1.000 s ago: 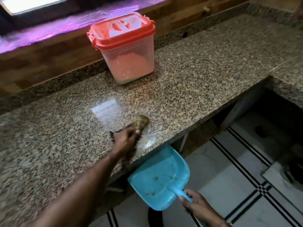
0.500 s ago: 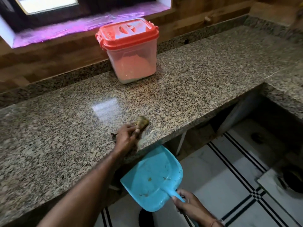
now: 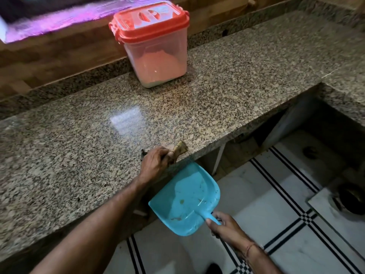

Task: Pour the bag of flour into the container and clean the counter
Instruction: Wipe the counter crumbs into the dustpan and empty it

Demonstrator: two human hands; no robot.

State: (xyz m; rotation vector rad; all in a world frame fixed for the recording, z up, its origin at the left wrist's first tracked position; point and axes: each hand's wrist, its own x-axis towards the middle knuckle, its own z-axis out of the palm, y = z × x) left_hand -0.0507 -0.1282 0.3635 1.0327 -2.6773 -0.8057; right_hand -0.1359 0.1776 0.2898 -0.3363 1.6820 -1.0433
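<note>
Granite speckled tabletop (image 3: 79,147): cleaning step. Left hand (image 3: 156,165) fingers (image 3: 167,155) curl round a brownish wiper (image 3: 180,148) at the front edge; right hand (image 3: 225,227) grips turquoise plastic dustpan (image 3: 187,196) just below. Red-lidded clear plastic container (image 3: 156,36), closed, stands at rear. Next: sweep residue into pan

Granite counter (image 3: 237,91) — a red-lidded container (image 3: 156,56) stands near its back, a brownish scrubber (image 3: 180,148) at its front edge.

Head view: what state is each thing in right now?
container: upright, lid on, partly filled.
dustpan: held under counter edge, few crumbs inside.
cleaning tool: at counter edge.
left hand: grips cleaning tool.
right hand: grips dustpan handle.
</note>
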